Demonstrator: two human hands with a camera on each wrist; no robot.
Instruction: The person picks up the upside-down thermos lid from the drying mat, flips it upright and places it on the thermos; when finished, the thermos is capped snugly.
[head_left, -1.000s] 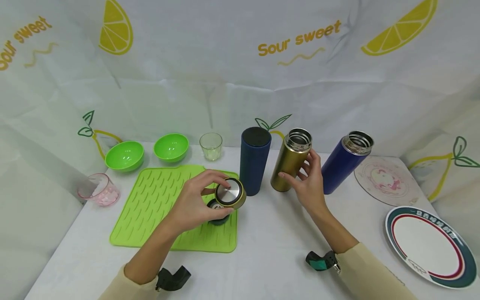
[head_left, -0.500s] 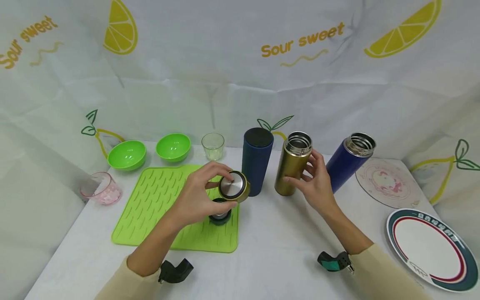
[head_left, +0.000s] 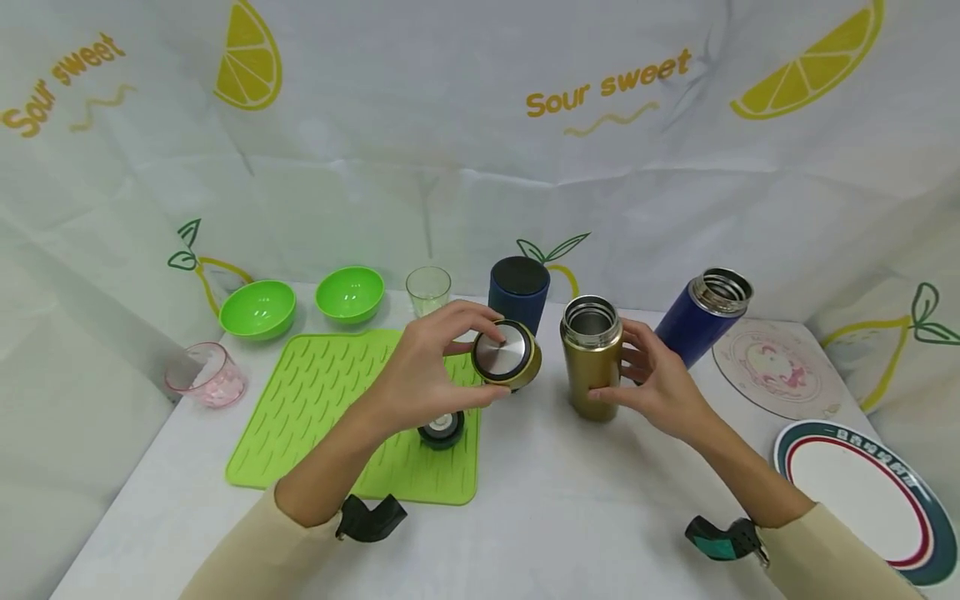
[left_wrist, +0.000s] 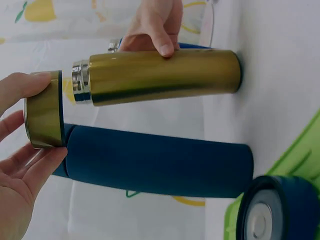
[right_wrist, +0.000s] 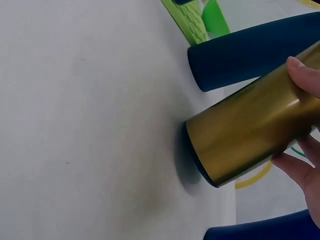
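Observation:
Between thumb and fingers my left hand [head_left: 423, 371] pinches a gold bottle lid [head_left: 504, 354], its steel underside tipped toward me. My right hand [head_left: 663, 387] grips the side of a gold thermos bottle [head_left: 592, 367], whose threaded steel mouth is uncovered. The lid is left of that mouth and apart from it. In the right wrist view, a shadow lies beside the base of the bottle. Behind the lid stands a dark blue bottle [head_left: 521, 287] with its top covered. A purple-blue bottle [head_left: 697, 321], uncovered, is behind my right hand. A dark lid [head_left: 441, 430] lies upturned on the green mat [head_left: 300, 417].
Two green bowls [head_left: 258, 310] and a clear glass [head_left: 428, 287] are at the back left. A pink glass [head_left: 213, 379] stands left of the mat. To the right lie a round pink mat [head_left: 772, 367] and a white plate [head_left: 855, 483] with a dark green rim.
My right hand has brought the gold bottle nearer to me and tilted its mouth closer to upright. My left hand has carried the gold lid rightward and up toward the bottle.

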